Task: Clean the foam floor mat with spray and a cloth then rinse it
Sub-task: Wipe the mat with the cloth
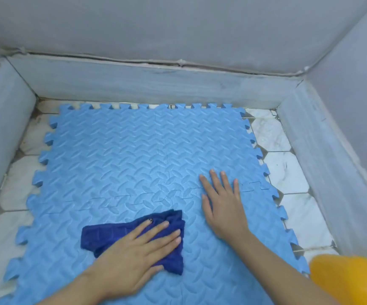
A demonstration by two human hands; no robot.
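Note:
A light blue foam mat of interlocking puzzle tiles covers most of the tiled floor. A dark blue cloth lies crumpled on its near middle. My left hand lies flat on top of the cloth, fingers spread and pressing it down. My right hand rests flat on the bare mat to the right of the cloth, fingers apart, holding nothing. No spray bottle is in sight.
A yellow rounded plastic object fills the bottom right corner. Grey stone curbs and grey walls enclose the floor on three sides. White hexagonal tiles show along the mat's left and right edges.

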